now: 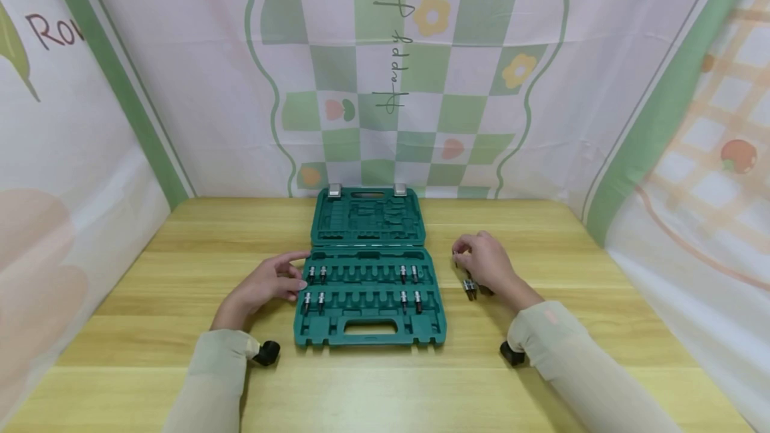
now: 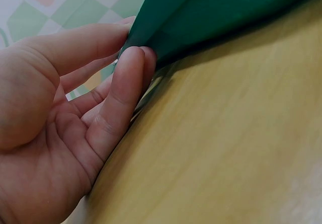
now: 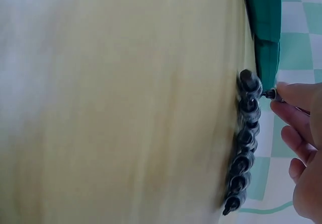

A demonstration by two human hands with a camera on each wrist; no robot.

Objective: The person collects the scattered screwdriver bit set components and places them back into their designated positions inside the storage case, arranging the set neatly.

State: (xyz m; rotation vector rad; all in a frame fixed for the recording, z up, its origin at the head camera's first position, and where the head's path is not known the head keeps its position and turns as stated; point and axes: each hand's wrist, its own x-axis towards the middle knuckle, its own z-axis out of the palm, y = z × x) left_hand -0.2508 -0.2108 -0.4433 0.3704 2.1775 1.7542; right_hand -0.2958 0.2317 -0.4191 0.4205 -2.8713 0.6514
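Nearest: light wood tabletop [image 1: 373, 399], w/ two beige sleeves [image 1: 207, 376] reaching in from the near side, a small black device [image 1: 267, 353] at each wrist. Next, approx. ctr of table: green tool case [image 1: 369, 339], lying open, carry-handle slot on the near side. Its near half holds silver & black driver bits [image 1: 418, 301] in 2 rows: front row has a pair at L end & a pair at R end; back row same, 8 total. L hand [image 1: 263, 282] is at the case's L side, fingers loosely extended, tips touching the edge. R hand [image 1: 486, 262], over the table R of the case, pinches a small bit [image 3: 273, 94] btwn thumb & index finger. Just beside it, a line of loose bits [image 1: 470, 289] on the table, partly hidden by the hand; the R wrist view shows them side by side, blurred. Farther back: case lid [image 1: 343, 216], laid back, w/ moulded recesses & 2 silver latches [image 1: 334, 190] on its far edge. Farthest: hanging cloth [image 1: 481, 12] w/ green/white checks, flowers & sideways lettering incl. "Happy".
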